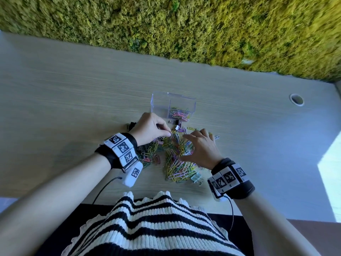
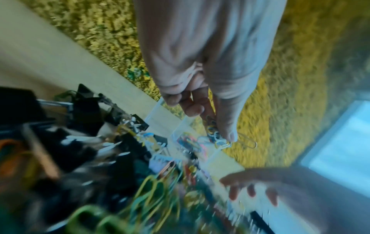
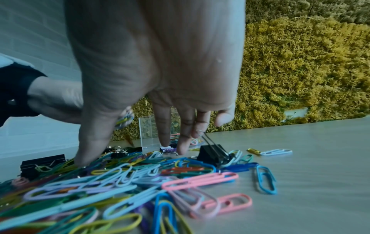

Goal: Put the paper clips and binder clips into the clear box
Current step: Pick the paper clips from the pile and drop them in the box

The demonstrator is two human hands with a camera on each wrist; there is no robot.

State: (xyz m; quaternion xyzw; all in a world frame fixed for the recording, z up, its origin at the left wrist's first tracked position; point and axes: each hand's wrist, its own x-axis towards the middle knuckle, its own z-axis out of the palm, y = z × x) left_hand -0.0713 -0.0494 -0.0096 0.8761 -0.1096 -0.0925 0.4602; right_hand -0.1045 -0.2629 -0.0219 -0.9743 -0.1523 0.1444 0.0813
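We are pinching a small bunch of paper clips (image 2: 217,139) in our left hand (image 1: 151,127), just short of the clear box (image 1: 172,107). Our right hand (image 1: 202,148) is hovering, fingers spread, over the pile (image 1: 177,159) lying between both hands on the table (image 1: 73,100).

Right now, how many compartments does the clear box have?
2, side by side in the clear box: the left compartment looks empty, the right compartment holds coloured paper clips. None seems hidden.
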